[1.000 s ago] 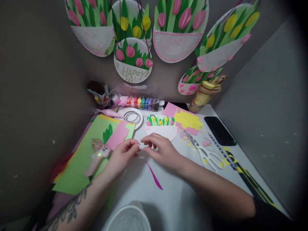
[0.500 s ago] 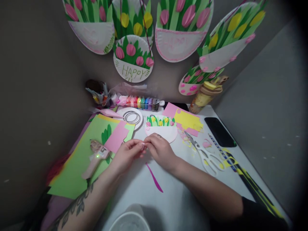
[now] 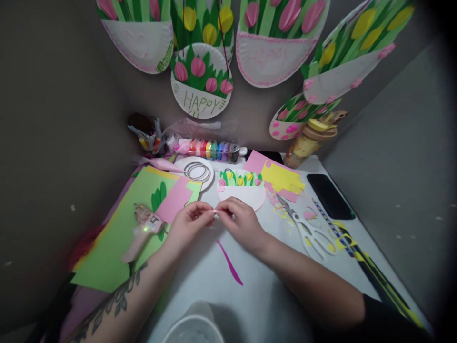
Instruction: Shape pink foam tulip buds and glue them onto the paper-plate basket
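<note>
Over the middle of the table, my left hand [image 3: 191, 224] and my right hand [image 3: 241, 225] meet fingertip to fingertip. Both are closed in a pinch on a small pale pink piece [image 3: 215, 211]; most of it is hidden by the fingers, and its material is unclear. Just beyond them lies a small paper-plate basket [image 3: 241, 193] with green paper leaves, yellow and pink tulips and a pink flower on its left edge. My right hand overlaps its lower edge in view. Below the hands, a magenta modelling tool [image 3: 230, 264] rests on the table.
A pink glue gun [image 3: 144, 233] with a lit light lies on green paper [image 3: 103, 257] at left. White-handled scissors [image 3: 309, 233], paper scraps and a phone [image 3: 330, 196] are at right. A plastic cup [image 3: 194, 331] stands in front; a clay pack [image 3: 210, 150] lies behind.
The view has shifted slightly, moving the hanging plates up and right. My fingertips have turned a little around the small pale pink piece, still pinched between both hands.
</note>
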